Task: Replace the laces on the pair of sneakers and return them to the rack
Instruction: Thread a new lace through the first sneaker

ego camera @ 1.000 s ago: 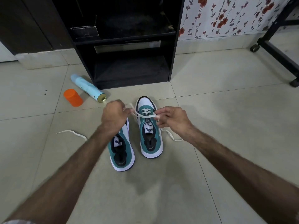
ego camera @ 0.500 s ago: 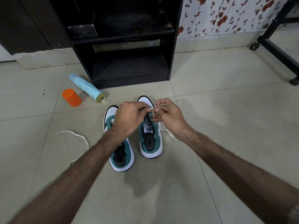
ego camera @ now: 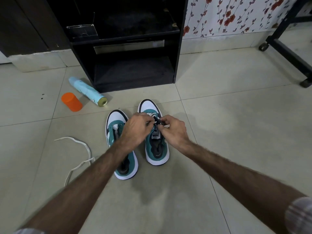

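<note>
Two teal-and-white sneakers stand side by side on the tiled floor, toes toward the rack. Both hands meet over the tongue of the right sneaker (ego camera: 156, 149). My left hand (ego camera: 135, 129) and my right hand (ego camera: 173, 129) pinch the white lace at its upper eyelets; only a short white bit shows between the fingers. The left sneaker (ego camera: 118, 125) has no lace, and my left forearm crosses over it. A loose white lace (ego camera: 82, 147) trails on the floor to the left. The black shoe rack (ego camera: 179, 48) stands just beyond, its lower shelf bare.
A light blue spray can (ego camera: 87, 91) lies on its side beside the rack, with an orange cap (ego camera: 71, 102) next to it. A black wheeled frame (ego camera: 287, 48) stands at the right. A floral-papered wall runs behind.
Both hands came together from spread apart to the middle of the right sneaker. The left hand slid off the left sneaker, uncovering its toe. The loose lace trails farther along the floor.
</note>
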